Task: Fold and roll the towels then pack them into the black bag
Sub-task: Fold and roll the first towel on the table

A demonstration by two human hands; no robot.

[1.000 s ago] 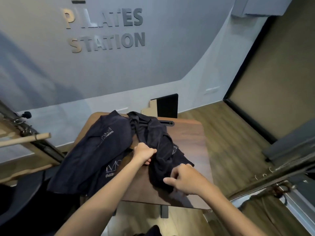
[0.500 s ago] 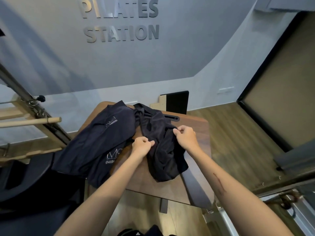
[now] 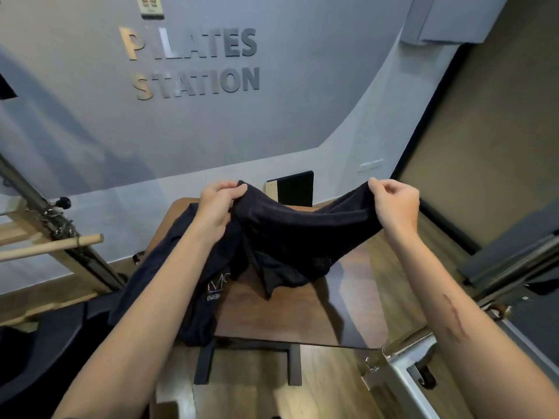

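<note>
A dark navy towel (image 3: 296,237) hangs stretched above the small wooden table (image 3: 299,316). My left hand (image 3: 219,204) pinches its left top corner and my right hand (image 3: 396,204) pinches its right top corner. The towel's lower part sags and bunches just over the tabletop. A second dark towel (image 3: 169,282) with a pale printed logo lies on the table's left side and drapes over its left and front edges, partly hidden by my left forearm. No black bag can be made out for certain.
A black panel (image 3: 295,189) leans against the wall behind the table. Wooden and metal pilates equipment (image 3: 57,237) stands to the left, and a metal frame (image 3: 423,358) sits close at the lower right. Wood floor surrounds the table.
Both hands have lifted the right-hand towel off the table and moved apart, spreading it between them. The second towel has stayed on the left side.
</note>
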